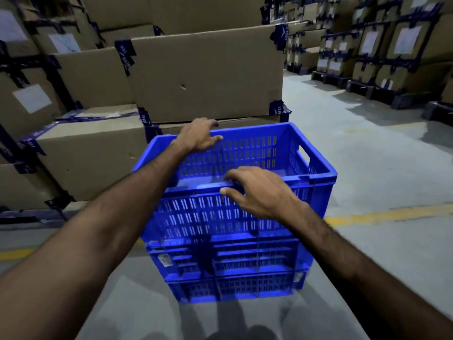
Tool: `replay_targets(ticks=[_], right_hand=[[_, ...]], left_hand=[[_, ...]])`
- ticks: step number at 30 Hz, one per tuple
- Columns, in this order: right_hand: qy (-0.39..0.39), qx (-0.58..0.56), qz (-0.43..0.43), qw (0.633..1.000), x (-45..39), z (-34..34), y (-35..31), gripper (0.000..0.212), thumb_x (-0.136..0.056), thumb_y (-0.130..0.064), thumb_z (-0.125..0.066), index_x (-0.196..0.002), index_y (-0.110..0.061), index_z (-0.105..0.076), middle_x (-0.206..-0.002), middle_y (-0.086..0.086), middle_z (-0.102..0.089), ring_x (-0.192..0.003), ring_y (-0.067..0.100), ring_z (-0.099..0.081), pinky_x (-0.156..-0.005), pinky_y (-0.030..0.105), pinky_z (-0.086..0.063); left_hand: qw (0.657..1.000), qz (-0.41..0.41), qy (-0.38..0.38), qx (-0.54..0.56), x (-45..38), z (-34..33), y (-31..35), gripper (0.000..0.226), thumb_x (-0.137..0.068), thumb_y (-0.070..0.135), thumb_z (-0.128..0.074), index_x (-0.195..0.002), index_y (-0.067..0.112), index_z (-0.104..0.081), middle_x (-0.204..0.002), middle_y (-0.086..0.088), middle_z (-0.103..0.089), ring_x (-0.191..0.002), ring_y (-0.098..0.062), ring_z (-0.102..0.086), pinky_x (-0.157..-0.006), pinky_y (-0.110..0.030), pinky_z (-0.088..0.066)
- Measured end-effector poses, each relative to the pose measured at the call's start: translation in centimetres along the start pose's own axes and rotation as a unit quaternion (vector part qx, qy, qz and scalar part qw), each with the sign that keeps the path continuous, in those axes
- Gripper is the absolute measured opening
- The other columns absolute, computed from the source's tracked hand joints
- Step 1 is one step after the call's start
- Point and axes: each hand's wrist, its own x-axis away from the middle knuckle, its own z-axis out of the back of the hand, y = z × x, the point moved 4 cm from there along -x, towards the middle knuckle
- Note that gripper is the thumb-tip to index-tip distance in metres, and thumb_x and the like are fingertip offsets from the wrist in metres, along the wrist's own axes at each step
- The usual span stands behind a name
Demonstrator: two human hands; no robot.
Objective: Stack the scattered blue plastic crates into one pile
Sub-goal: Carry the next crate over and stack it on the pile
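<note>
A pile of blue slotted plastic crates stands on the floor in front of me. The top crate (282, 153) is empty and sits on two lower crates (245, 266). My left hand (199, 136) grips the top crate's far rim, its fingers curled over the edge. My right hand (255, 190) grips the near rim, the fingers over the top and the thumb on the outer wall.
Large taped cardboard boxes (208, 77) are stacked right behind and left of the pile. More boxes on dark pallets (382, 67) line the right side. Grey concrete floor (367, 168) with a yellow line (392, 214) runs to the right.
</note>
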Motion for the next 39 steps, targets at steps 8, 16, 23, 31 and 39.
replay_targets(ticks=[8, 16, 23, 31, 39], right_hand=[[-0.048, 0.074, 0.003, 0.996, -1.8, -0.8, 0.5, 0.053, -0.096, -0.076, -0.023, -0.086, -0.029, -0.046, -0.101, 0.008, -0.071, -0.098, 0.035, -0.065, -0.068, 0.039, -0.032], [-0.026, 0.069, 0.024, 0.997, -2.1, -1.3, 0.6, 0.058, -0.100, -0.069, -0.024, -0.096, -0.027, -0.063, -0.104, 0.010, -0.071, -0.099, 0.037, -0.064, -0.068, 0.040, -0.027], [0.029, 0.053, 0.026, 0.998, -1.9, -2.0, 0.5, 0.050, -0.099, -0.069, -0.026, -0.084, -0.029, -0.053, -0.096, 0.007, -0.071, -0.093, 0.036, -0.065, -0.066, 0.041, -0.027], [-0.002, 0.069, 0.008, 0.998, -1.8, -1.6, 0.1, 0.059, -0.100, -0.068, -0.025, -0.104, -0.025, -0.065, -0.108, 0.010, -0.071, -0.104, 0.036, -0.064, -0.071, 0.042, -0.029], [-0.028, 0.072, -0.020, 0.997, -1.7, -1.6, 0.3, 0.056, -0.101, -0.066, -0.026, -0.106, -0.025, -0.064, -0.110, 0.009, -0.071, -0.105, 0.035, -0.064, -0.074, 0.042, -0.032]], left_hand=[[0.991, 0.015, -0.127, -0.037, -7.5, -6.1, -2.1, 0.047, -0.106, 0.038, -0.042, -0.143, 0.010, -0.053, -0.140, -0.021, -0.061, -0.126, -0.039, -0.059, -0.101, -0.044, -0.049], [0.995, 0.010, -0.037, -0.089, -6.9, -8.6, -2.2, 0.064, -0.096, 0.054, -0.056, -0.145, 0.016, -0.045, -0.138, -0.017, -0.061, -0.125, -0.038, -0.058, -0.101, -0.050, -0.043], [0.993, -0.003, -0.035, -0.117, -6.9, -9.5, -2.6, 0.082, -0.085, 0.058, -0.066, -0.149, 0.016, -0.038, -0.139, -0.017, -0.055, -0.129, -0.037, -0.053, -0.107, -0.050, -0.037], [0.988, 0.035, -0.095, -0.115, -6.8, -8.4, -1.8, 0.084, -0.082, 0.050, -0.069, -0.152, 0.019, -0.034, -0.144, -0.017, -0.052, -0.134, -0.036, -0.050, -0.111, -0.049, -0.037], [0.984, 0.053, -0.136, -0.106, -6.6, -7.6, -1.1, 0.095, -0.087, 0.043, -0.066, -0.163, 0.018, -0.015, -0.162, -0.015, -0.033, -0.149, -0.034, -0.030, -0.122, -0.050, -0.024]])
